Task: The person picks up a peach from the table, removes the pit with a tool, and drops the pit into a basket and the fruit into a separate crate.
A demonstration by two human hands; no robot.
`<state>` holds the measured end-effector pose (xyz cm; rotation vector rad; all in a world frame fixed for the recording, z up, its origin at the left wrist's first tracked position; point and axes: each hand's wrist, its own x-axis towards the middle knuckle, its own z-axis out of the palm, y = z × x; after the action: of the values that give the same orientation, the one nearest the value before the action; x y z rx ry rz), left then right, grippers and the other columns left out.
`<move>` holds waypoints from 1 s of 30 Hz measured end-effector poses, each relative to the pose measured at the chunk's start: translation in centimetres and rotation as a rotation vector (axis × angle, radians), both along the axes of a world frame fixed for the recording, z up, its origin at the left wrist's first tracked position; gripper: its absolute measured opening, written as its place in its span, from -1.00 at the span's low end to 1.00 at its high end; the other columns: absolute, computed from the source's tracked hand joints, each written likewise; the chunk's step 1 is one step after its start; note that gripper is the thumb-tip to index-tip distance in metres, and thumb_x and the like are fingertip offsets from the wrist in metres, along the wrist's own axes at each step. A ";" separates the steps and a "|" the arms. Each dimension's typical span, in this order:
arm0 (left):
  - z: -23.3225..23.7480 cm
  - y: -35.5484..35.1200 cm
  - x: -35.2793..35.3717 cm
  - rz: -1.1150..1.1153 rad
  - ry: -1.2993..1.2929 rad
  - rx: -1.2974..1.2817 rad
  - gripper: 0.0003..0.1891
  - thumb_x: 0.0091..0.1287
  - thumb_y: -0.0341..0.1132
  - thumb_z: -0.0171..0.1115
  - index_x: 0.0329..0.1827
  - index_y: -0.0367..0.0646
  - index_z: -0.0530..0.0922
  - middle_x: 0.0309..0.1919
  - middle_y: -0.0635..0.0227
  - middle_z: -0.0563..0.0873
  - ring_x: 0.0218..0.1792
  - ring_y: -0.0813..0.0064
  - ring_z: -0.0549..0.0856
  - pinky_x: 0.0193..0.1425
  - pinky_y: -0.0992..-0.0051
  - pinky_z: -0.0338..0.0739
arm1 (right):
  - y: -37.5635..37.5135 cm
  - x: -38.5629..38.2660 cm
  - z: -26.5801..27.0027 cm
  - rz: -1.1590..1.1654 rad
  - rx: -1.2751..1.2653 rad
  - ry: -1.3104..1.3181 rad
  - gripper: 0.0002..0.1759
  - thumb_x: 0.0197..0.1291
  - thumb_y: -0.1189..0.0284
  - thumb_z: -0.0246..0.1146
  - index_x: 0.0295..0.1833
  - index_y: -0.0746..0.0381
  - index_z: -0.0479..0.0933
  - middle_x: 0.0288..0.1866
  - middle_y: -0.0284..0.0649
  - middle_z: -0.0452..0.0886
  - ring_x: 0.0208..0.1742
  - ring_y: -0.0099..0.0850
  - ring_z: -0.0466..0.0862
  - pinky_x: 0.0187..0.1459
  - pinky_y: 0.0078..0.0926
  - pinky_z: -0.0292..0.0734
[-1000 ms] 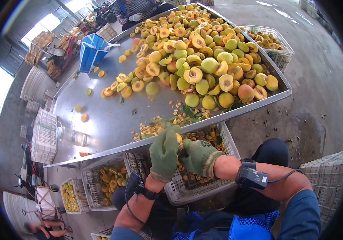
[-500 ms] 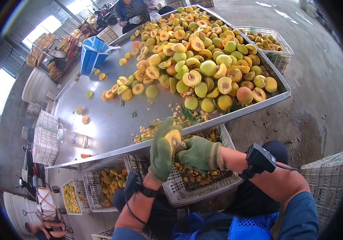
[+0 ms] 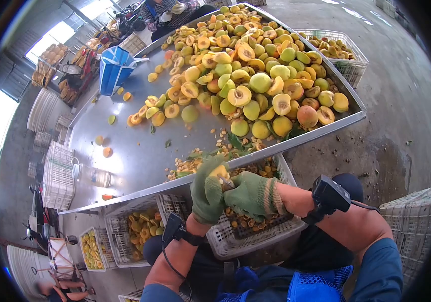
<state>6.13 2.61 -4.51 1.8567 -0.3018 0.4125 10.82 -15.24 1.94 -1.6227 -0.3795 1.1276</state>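
My left hand (image 3: 207,196), in a green glove, is closed around a cut yellow peach half (image 3: 221,172), which its fingers partly cover. My right hand (image 3: 250,195), gloved the same way, is closed on a small greyish tool (image 3: 229,185); its working end meets the fruit and its exact kind is hidden. Both hands are over the front edge of the metal table (image 3: 140,194). Below them a grey plastic crate (image 3: 225,246) holds fruit pieces and pits. Loose pits (image 3: 180,166) lie on the table just beyond my hands.
Whole and halved peaches (image 3: 260,83) are heaped on the table. A blue bag (image 3: 113,70) and a clear jug (image 3: 92,175) stand at left. Fruit crates (image 3: 120,251) sit below left, another crate (image 3: 354,70) behind right, stacked crates (image 3: 411,221) at right. A gloved co-worker (image 3: 175,12) is opposite.
My left hand has turned over the peach half, so less of the fruit shows now. My right hand stays close against it. The co-worker's hands have moved up and together.
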 end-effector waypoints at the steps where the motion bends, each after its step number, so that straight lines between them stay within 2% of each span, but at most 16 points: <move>1: -0.3 0.1 0.1 0.008 -0.020 0.019 -0.40 0.63 0.10 0.00 0.37 -0.30 0.48 0.19 0.14 0.69 0.14 0.35 0.70 0.28 0.31 0.59 | -0.1 0.0 0.0 0.001 0.013 0.000 -0.71 0.27 0.34 0.26 -0.07 0.35 0.67 -0.28 0.02 0.76 -0.26 -0.23 0.72 -0.10 -0.23 0.62; 3: -0.9 0.2 0.2 0.023 -0.060 0.057 -0.41 0.63 0.09 -0.01 0.37 -0.30 0.47 0.19 0.14 0.68 0.14 0.35 0.70 0.30 0.31 0.57 | 0.2 -0.4 -1.3 -0.010 0.030 -0.171 -0.70 0.26 0.33 0.26 -0.05 0.34 0.67 -0.26 0.03 0.76 -0.24 -0.18 0.74 -0.08 -0.20 0.63; 7: -0.4 -0.1 0.0 -0.026 0.108 0.003 -0.41 0.65 0.09 -0.06 0.33 -0.32 0.51 0.09 0.15 0.73 0.08 0.36 0.71 0.29 0.30 0.56 | 0.2 -0.4 -3.3 0.007 -0.086 -0.474 -0.67 0.24 0.31 0.27 0.01 0.30 0.66 -0.21 0.08 0.76 -0.15 -0.02 0.77 -0.03 -0.15 0.63; 9: 0.3 0.0 0.3 -0.075 0.218 -0.082 -0.41 0.67 0.08 -0.10 0.27 -0.33 0.57 0.03 0.16 0.75 0.04 0.39 0.71 0.27 0.31 0.57 | -0.4 -0.3 -2.8 0.029 -0.126 -0.559 -0.65 0.23 0.29 0.28 0.03 0.28 0.66 -0.17 0.11 0.76 -0.08 0.04 0.76 0.00 -0.12 0.63; 10: 0.9 -0.1 0.5 -0.097 0.205 -0.037 -0.42 0.67 0.07 -0.11 0.23 -0.34 0.59 0.01 0.17 0.75 0.02 0.40 0.72 0.24 0.34 0.58 | -0.5 -0.2 -2.5 0.042 -0.144 -0.599 -0.64 0.23 0.28 0.28 0.04 0.27 0.67 -0.16 0.12 0.75 -0.04 0.06 0.75 0.01 -0.11 0.63; 12: 2.2 0.0 1.1 -0.133 0.179 0.052 -0.43 0.68 0.03 -0.14 0.15 -0.35 0.65 -0.02 0.19 0.77 -0.01 0.42 0.72 0.19 0.38 0.60 | -0.6 0.1 -2.5 0.074 -0.169 -0.584 -0.63 0.23 0.26 0.29 0.05 0.26 0.67 -0.15 0.12 0.75 -0.03 0.07 0.75 0.02 -0.10 0.63; 15: 2.4 0.5 1.6 -0.204 0.290 0.012 -0.44 0.68 0.00 -0.13 0.10 -0.35 0.68 -0.03 0.21 0.77 -0.03 0.41 0.73 0.16 0.42 0.60 | -0.8 0.1 -2.5 0.089 -0.157 -0.579 -0.62 0.22 0.25 0.29 0.05 0.25 0.67 -0.13 0.12 0.75 -0.01 0.07 0.75 0.03 -0.09 0.63; 17: 2.9 0.4 1.8 -0.236 0.353 0.080 -0.45 0.68 0.00 -0.11 0.10 -0.36 0.68 -0.04 0.20 0.78 -0.02 0.41 0.73 0.16 0.40 0.61 | -0.9 0.1 -2.0 0.117 -0.195 -0.591 -0.63 0.22 0.25 0.29 0.04 0.25 0.68 -0.13 0.12 0.75 0.00 0.06 0.75 0.03 -0.10 0.63; 19: 3.3 0.6 2.3 -0.293 0.320 0.208 -0.45 0.68 -0.01 -0.10 0.11 -0.36 0.68 -0.05 0.20 0.78 -0.01 0.42 0.73 0.17 0.39 0.61 | -0.9 0.3 -1.3 0.177 -0.298 -0.607 -0.63 0.23 0.25 0.29 0.03 0.27 0.68 -0.13 0.11 0.75 0.00 0.05 0.75 0.03 -0.10 0.63; 21: 3.7 1.3 2.9 -0.365 0.183 0.396 -0.46 0.68 -0.02 -0.09 0.12 -0.36 0.68 -0.06 0.21 0.78 -0.01 0.44 0.73 0.17 0.38 0.62 | -0.9 0.3 -1.4 0.156 -0.246 -0.629 -0.63 0.23 0.26 0.29 0.02 0.29 0.68 -0.13 0.11 0.76 -0.01 0.05 0.76 0.04 -0.11 0.63; 22: 3.5 1.4 3.0 -0.372 0.219 0.374 -0.62 0.53 -0.19 0.07 0.11 -0.34 0.66 -0.05 0.19 0.78 -0.02 0.34 0.75 0.12 0.35 0.64 | -1.0 0.3 -1.4 0.142 -0.220 -0.642 -0.63 0.23 0.26 0.29 0.01 0.30 0.69 -0.13 0.11 0.76 -0.01 0.04 0.76 0.04 -0.12 0.63; 23: 3.0 1.7 3.2 -0.379 0.255 0.352 -0.70 0.38 -0.37 0.22 0.11 -0.32 0.64 -0.05 0.16 0.77 -0.04 0.24 0.76 0.07 0.32 0.66 | -0.9 0.4 -1.8 0.137 -0.205 -0.624 -0.64 0.23 0.27 0.29 0.01 0.30 0.69 -0.13 0.11 0.76 -0.02 0.04 0.76 0.04 -0.13 0.63; 25: 2.3 1.8 3.1 -0.313 0.307 0.202 -0.65 0.23 -0.55 0.37 0.10 -0.30 0.61 -0.05 0.13 0.77 -0.06 0.14 0.78 0.03 0.29 0.69 | -0.5 0.6 -2.6 0.126 -0.174 -0.590 -0.64 0.23 0.28 0.29 0.01 0.29 0.68 -0.13 0.10 0.76 -0.02 0.04 0.76 0.05 -0.14 0.62; 26: 1.9 1.2 2.8 -0.240 0.322 0.075 -0.67 0.23 -0.56 0.36 0.08 -0.31 0.61 -0.06 0.13 0.77 -0.07 0.14 0.77 0.03 0.30 0.68 | -0.5 0.7 -2.8 0.102 -0.126 -0.481 -0.65 0.23 0.28 0.29 0.01 0.29 0.68 -0.14 0.10 0.76 -0.03 0.04 0.76 0.04 -0.14 0.62; 28: 0.8 0.9 2.3 -0.135 0.317 -0.003 -0.72 0.30 -0.53 0.30 0.07 -0.33 0.62 -0.05 0.13 0.77 -0.08 0.16 0.77 0.04 0.32 0.67 | -0.2 1.0 -2.5 0.055 -0.027 -0.263 -0.67 0.23 0.29 0.30 0.01 0.27 0.68 -0.14 0.09 0.76 -0.04 0.03 0.76 0.03 -0.14 0.62; 30: 0.0 1.1 2.0 -0.091 0.291 0.076 -0.77 0.42 -0.46 0.20 0.07 -0.35 0.62 -0.04 0.13 0.78 -0.10 0.20 0.76 0.05 0.34 0.66 | 0.1 0.6 -3.4 0.054 -0.096 -0.522 -0.68 0.23 0.29 0.30 -0.01 0.27 0.68 -0.16 0.09 0.75 -0.06 0.04 0.75 0.01 -0.13 0.63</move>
<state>8.18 3.66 -4.53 1.9391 -0.2045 0.0663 11.41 -15.19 -1.43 -1.9973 -0.7175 0.7557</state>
